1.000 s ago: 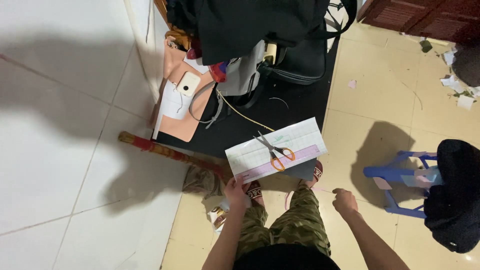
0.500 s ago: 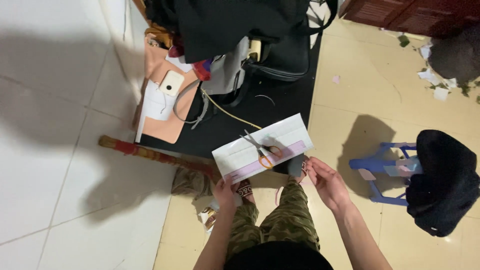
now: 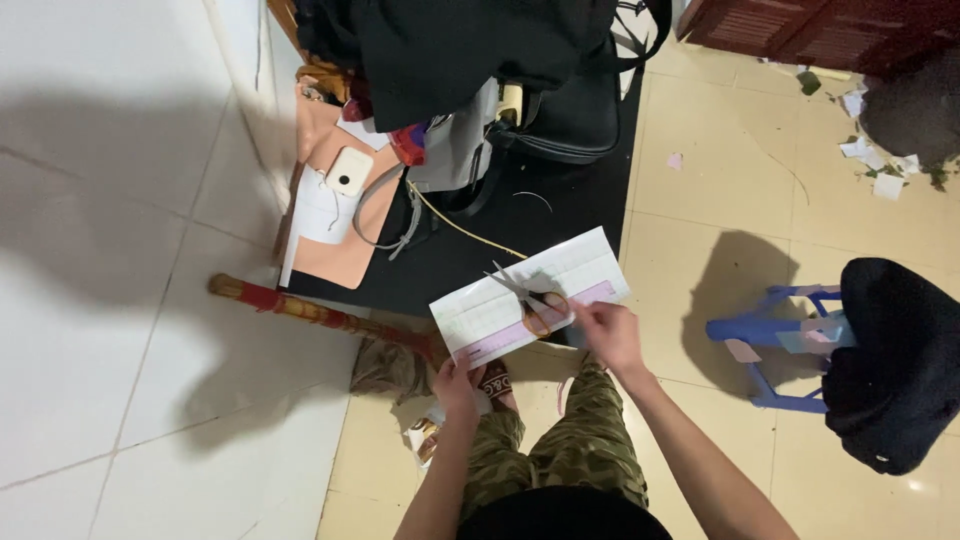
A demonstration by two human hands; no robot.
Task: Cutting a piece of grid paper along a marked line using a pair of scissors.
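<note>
Right now your left hand [image 3: 457, 381] pinches the near-left corner of the paper [image 3: 530, 295], holding the white sheet flat out over the black mat [image 3: 470, 260] and the tile floor [image 3: 690, 200]. Scissors [image 3: 532, 300] with orange handles lie on top of the paper. Your right hand [image 3: 608, 335] rests on the paper's near edge, fingers curled, just beside the scissors handles; can't tell if it grips them. A striped stick [image 3: 310, 312] lies left of the paper. A blue stool [image 3: 775, 335] stands on your right, next to a black bag [image 3: 895, 360].
</note>
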